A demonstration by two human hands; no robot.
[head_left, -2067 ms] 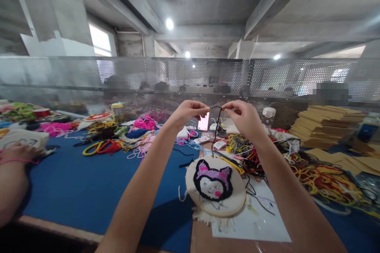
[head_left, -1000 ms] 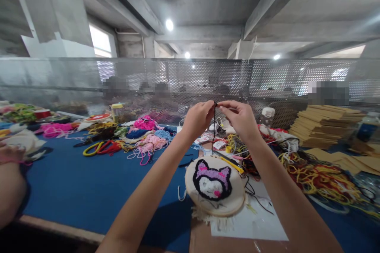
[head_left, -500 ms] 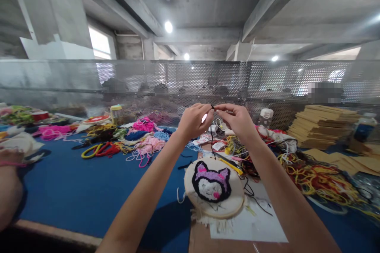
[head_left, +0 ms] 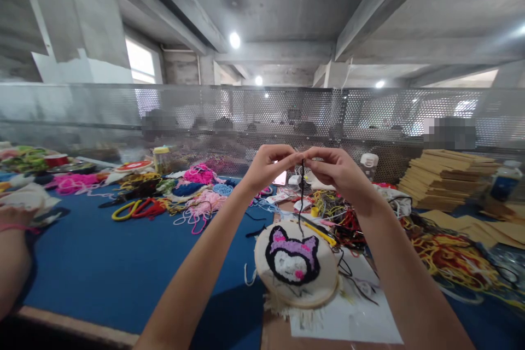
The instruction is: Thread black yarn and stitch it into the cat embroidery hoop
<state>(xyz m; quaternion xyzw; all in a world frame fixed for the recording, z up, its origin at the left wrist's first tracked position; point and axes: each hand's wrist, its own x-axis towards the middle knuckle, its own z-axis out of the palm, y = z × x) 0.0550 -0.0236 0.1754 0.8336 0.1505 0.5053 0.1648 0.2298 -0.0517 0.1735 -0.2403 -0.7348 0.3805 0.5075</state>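
My left hand (head_left: 274, 166) and my right hand (head_left: 333, 166) meet fingertip to fingertip above the table, both pinched on a strand of black yarn (head_left: 302, 191). The yarn hangs from my fingers down to the top of an embroidery hoop (head_left: 262, 284). White cloth is stretched in the hoop, with a fluffy character in black, purple, white and pink (head_left: 292, 257). Below the figure, drawn dark lines show on bare cloth. A yellow-and-black pen-like tool (head_left: 322, 232) lies at the hoop's upper right edge. The yarn's end between my fingers is hidden.
Scissors with yellow and red handles (head_left: 137, 210) and pink yarn (head_left: 207, 205) lie left on the blue table (head_left: 123, 268). Tangled yarn (head_left: 443, 254) and stacked brown envelopes (head_left: 445, 178) are at right. Another person's hand (head_left: 16, 216) holds a white hoop at far left.
My hands have come closer together, the left moving right until the fingertips meet. The black yarn has shifted slightly right and hangs straighter between them and the hoop.
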